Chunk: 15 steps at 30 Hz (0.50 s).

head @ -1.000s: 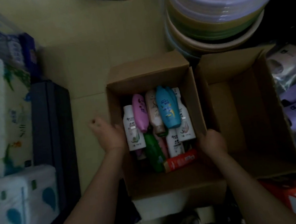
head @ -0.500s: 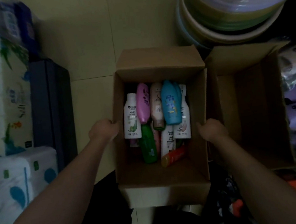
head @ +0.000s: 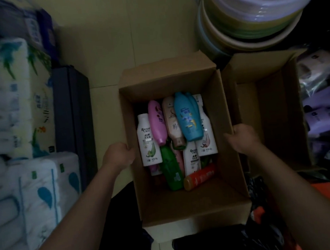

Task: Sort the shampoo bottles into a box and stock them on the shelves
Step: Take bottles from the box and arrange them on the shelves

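An open cardboard box (head: pixel 187 201) sits in front of me, above the tiled floor. Several shampoo bottles lie inside it: a white one (head: pixel 148 140), a pink one (head: pixel 156 121), a beige one (head: pixel 173 124), a blue one (head: pixel 187 118), a green one (head: pixel 171 170) and an orange one (head: pixel 200 177). My left hand (head: pixel 118 155) grips the box's left wall, fingers curled over the rim. My right hand (head: pixel 242 138) grips the right wall the same way.
A second, empty cardboard box (head: pixel 270 114) stands touching on the right. Stacked plastic basins (head: pixel 260 15) fill the top right. Wrapped tissue packs (head: pixel 18 118) and a dark case (head: pixel 73 121) line the left. Bagged goods (head: pixel 325 99) lie at far right.
Both hands closed onto the box's side walls and the box with the bottles came up nearer to me. It now looks larger and more centred in the view.
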### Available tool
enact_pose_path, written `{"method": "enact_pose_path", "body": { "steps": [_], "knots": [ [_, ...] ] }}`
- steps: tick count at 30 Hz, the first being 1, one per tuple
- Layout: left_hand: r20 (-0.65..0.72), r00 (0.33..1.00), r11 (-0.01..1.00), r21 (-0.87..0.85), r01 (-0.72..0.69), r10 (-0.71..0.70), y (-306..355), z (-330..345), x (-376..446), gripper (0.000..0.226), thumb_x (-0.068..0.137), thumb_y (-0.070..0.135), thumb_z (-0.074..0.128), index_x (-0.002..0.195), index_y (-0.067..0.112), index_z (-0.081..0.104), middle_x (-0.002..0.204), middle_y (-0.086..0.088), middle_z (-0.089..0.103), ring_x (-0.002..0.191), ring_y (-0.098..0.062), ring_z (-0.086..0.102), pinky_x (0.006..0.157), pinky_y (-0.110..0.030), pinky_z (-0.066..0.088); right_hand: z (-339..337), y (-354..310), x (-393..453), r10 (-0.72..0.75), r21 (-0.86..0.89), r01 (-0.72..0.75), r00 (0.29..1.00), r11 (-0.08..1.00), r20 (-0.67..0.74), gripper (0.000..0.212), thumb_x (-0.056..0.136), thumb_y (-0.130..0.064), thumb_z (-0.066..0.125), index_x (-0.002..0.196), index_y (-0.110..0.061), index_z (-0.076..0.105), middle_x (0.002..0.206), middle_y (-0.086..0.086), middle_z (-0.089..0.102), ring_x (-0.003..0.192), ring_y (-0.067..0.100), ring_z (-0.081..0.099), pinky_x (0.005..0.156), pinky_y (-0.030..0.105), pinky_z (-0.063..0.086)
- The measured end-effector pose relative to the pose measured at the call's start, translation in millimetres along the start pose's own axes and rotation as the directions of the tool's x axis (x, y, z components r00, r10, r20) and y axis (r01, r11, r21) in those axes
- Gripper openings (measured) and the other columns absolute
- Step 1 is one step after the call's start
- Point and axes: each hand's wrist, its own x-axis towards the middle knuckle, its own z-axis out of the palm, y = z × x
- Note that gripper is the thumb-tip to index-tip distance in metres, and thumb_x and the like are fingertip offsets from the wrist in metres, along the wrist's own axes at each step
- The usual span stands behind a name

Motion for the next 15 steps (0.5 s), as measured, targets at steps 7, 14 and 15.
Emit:
{"method": "enact_pose_path", "body": {
  "steps": [7, 14, 15],
  "knots": [
    [-0.088, 0.996, 0.998, -0.060, -0.019, 0.013, -17, -38, -149, 0.040, 0.095, 0.027, 0.055, 0.060, 0.009, 0.051, 0.063, -0.005, 0.051, 0.063, -0.023, 0.051, 0.055, -0.028, 0.034, -50, 16, -132, -0.067, 0.023, 0.066, 0.998, 0.998, 0.017, 0.026, 0.095, -0.030, 0.063, 0.074, -0.014, 0.065, 0.075, 0.007, 0.065, 0.069, 0.022, 0.063, 0.056, 0.027, 0.045],
    [-0.252, 0.965, 0.979, -0.164, -0.121, 0.076, -56, -52, -328, 0.044, 0.095, 0.033, 0.061, 0.059, 0.009, 0.050, 0.061, -0.005, 0.051, 0.057, -0.018, 0.049, 0.050, -0.026, 0.030, -100, 62, -301, -0.190, 0.022, 0.193, 0.977, 0.981, -0.100, 0.031, 0.091, -0.035, 0.066, 0.071, -0.011, 0.069, 0.075, 0.010, 0.070, 0.073, 0.029, 0.066, 0.069, 0.038, 0.056],
    [-0.257, 0.963, 0.978, -0.162, -0.132, 0.087, -63, -53, -353, 0.046, 0.095, 0.036, 0.061, 0.060, 0.008, 0.053, 0.062, -0.007, 0.054, 0.059, -0.020, 0.051, 0.051, -0.027, 0.032, -105, 71, -327, -0.195, 0.026, 0.200, 0.973, 0.979, -0.120, 0.030, 0.090, -0.035, 0.066, 0.073, -0.011, 0.070, 0.076, 0.010, 0.070, 0.074, 0.029, 0.067, 0.071, 0.042, 0.057]
  ]
}}
